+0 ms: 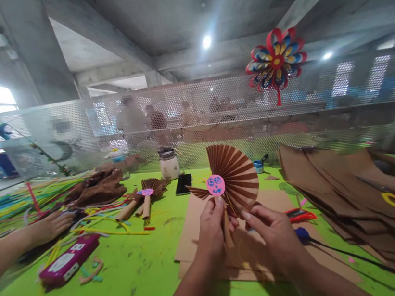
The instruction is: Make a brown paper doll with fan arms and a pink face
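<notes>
the left hand [211,231], right hand [275,236] and both forearms are bare.

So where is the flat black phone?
In the head view, the flat black phone lies on the bright green table, past the middle, just right of the white lidded jar and left of the brown pleated paper fan.

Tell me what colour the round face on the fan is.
Pink, with blue markings; the face on the fan shows best in the head view.
</notes>
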`<control>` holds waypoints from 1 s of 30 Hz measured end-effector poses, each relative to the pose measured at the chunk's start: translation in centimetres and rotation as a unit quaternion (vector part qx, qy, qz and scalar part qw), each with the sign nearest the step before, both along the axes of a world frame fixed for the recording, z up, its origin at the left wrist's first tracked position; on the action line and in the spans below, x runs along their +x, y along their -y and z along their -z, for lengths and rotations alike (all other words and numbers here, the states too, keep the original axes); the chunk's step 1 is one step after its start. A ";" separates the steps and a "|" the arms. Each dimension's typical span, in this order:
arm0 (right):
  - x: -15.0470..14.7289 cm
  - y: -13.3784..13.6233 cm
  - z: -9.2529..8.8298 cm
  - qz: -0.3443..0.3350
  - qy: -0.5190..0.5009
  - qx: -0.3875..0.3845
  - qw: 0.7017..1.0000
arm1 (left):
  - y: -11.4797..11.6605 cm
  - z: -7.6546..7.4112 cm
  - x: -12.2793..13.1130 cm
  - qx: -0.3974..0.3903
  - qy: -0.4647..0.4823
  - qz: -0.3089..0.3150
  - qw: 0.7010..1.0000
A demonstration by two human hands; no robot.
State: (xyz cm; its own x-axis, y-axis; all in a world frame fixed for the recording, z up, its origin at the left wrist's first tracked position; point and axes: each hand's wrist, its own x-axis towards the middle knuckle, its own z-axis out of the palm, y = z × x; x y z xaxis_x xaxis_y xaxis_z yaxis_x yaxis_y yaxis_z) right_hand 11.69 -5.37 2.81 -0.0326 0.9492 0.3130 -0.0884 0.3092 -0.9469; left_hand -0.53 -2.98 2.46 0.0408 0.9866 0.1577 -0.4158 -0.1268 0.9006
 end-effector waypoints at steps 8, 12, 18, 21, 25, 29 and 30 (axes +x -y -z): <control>-0.3 -0.6 2.0 -0.019 -0.023 -0.041 0.999 | 0.6 -0.1 0.3 0.005 -0.045 -0.025 0.999; -0.4 -1.1 3.0 -0.012 -0.036 -0.045 0.998 | 0.8 -0.1 0.6 0.012 -0.029 -0.018 0.999; -0.4 -0.7 2.1 0.000 -0.014 -0.044 0.999 | 0.4 0.3 0.4 0.022 -0.026 -0.026 0.999; 0.5 -1.4 2.0 0.026 0.023 -0.030 0.999 | -0.1 0.3 0.0 0.023 -0.033 -0.039 0.998; 3.3 -3.8 2.3 0.058 0.010 0.004 0.998 | -0.9 0.5 -0.6 0.042 -0.072 -0.047 0.995; 6.4 -5.9 1.5 0.168 -0.020 0.070 0.983 | -1.6 1.3 -0.7 0.062 -0.169 -0.057 0.982; 7.0 -6.1 1.0 0.190 -0.012 0.088 0.978 | -1.7 1.5 -0.6 0.067 -0.198 -0.055 0.976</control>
State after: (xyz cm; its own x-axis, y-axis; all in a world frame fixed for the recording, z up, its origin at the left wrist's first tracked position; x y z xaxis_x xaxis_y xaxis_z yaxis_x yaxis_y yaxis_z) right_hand 18.67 0.71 1.80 0.3221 0.8227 0.4684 0.0433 0.4815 -0.8754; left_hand -1.15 -1.32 0.94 0.0199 0.9600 0.2792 -0.0163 -0.2789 0.9602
